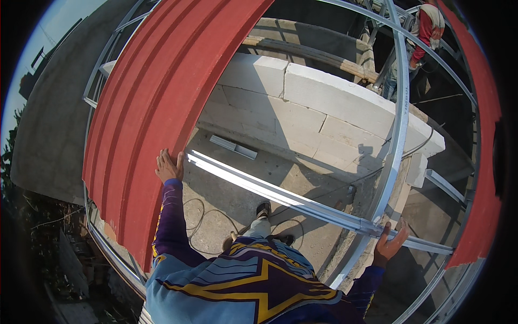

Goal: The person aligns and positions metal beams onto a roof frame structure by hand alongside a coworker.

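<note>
My left hand (169,166) lies on the right edge of a red ribbed roofing sheet (156,86), fingers stretched over its surface and thumb near the edge. Beside that hand a silvery metal batten (270,190) emerges and runs down to the right. It crosses a long bent steel rafter (398,124), and my right hand (391,244) is at the batten just past this crossing. The fingers of that hand are spread, with the palm on or close to the metal; firm contact cannot be made out.
A white block wall (324,102) stands beyond the batten. On the concrete floor below lie a short metal channel piece (233,147) and a looping dark cable (200,216). Another red sheet (485,162) borders the right. A person (426,32) works among the frames at upper right.
</note>
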Motion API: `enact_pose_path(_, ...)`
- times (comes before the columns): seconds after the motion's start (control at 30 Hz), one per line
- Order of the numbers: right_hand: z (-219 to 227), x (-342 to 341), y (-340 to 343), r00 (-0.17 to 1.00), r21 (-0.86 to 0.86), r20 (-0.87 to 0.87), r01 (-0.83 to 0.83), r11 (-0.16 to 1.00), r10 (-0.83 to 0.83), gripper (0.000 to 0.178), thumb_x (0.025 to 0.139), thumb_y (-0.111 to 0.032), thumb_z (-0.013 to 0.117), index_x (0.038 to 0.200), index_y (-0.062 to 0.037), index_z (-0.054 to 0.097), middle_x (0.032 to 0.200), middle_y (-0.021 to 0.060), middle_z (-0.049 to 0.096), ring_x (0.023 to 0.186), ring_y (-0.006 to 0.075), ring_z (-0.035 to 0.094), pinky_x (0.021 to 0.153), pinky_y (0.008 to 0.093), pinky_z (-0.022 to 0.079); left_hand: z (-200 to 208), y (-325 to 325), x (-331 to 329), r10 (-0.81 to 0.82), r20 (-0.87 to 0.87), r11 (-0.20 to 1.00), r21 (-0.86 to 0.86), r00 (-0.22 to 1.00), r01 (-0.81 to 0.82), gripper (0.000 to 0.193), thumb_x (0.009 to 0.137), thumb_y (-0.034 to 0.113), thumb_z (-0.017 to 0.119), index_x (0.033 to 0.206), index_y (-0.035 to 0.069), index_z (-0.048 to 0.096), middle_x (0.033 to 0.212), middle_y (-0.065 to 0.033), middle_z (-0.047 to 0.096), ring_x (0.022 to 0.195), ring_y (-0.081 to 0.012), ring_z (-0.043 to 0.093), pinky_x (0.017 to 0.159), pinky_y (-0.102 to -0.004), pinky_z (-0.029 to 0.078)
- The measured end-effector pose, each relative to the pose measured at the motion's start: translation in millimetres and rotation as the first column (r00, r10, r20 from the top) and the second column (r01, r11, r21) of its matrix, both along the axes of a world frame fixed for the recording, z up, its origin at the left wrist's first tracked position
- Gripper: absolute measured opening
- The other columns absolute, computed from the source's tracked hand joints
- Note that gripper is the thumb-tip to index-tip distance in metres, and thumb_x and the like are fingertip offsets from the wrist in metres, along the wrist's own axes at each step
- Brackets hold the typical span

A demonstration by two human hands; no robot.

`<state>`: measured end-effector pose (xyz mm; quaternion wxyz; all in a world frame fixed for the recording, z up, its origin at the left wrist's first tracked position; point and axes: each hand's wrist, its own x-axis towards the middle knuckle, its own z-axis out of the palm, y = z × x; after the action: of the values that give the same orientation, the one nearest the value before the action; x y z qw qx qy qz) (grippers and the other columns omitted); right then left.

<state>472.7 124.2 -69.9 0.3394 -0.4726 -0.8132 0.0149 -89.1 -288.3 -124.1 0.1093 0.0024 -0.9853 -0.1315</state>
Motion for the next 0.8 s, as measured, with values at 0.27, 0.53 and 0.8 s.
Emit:
enact_pose_path(0.27, -48.5, -47.3, 11.8, 1.0, -0.191, 0.002, -0.014, 0.982, 0.014, 0.063, 0.095, -0.04, 0.055, 0.141, -0.0008, 0.038, 0.135, 0.0262, 0.049, 0.129, 0.0411, 0.044, 0.108, 0.0457, 0.033, 3.5, 6.8, 7.6, -0.056, 0.025, 0.996, -0.063, 0.998, 0.057, 0.087, 0.081, 0.074, 0.052, 0.14, 0.011, 0.041, 0.151, -0.0119, 0.037, 0.14, -0.034, 0.033, 0.102, -0.06, 0.035)
enact_pose_path(0.53, -46.4, -60.3, 17.1, 0.978, -0.334, 0.109, 0.205, 0.92, -0.179, 0.078, 0.085, -0.054, 0.061, 0.134, 0.005, 0.045, 0.108, 0.0307, 0.064, 0.1, 0.0432, 0.063, 0.091, 0.0475, 0.043, -4.0, 3.6, 9.1, -0.033, -0.228, 0.991, -0.132, 0.973, 0.003, 0.076, 0.086, 0.068, 0.052, 0.133, 0.008, 0.049, 0.138, -0.0134, 0.051, 0.128, -0.0325, 0.047, 0.095, -0.0525, 0.044)
enact_pose_path(0.8, -35.0, -60.9, 13.2, 0.929, -0.261, 0.191, 0.359, 0.896, -0.317, 0.064, 0.08, -0.043, 0.069, 0.122, 0.0022, 0.057, 0.098, 0.0255, 0.068, 0.09, 0.0433, 0.065, 0.085, 0.0473, 0.048, -1.1, 21.9, 11.5, 0.035, -0.118, 0.98, -0.188, 0.992, -0.057, 0.079, 0.086, 0.07, 0.049, 0.139, 0.011, 0.045, 0.144, -0.009, 0.047, 0.135, -0.0299, 0.042, 0.1, -0.0536, 0.039)
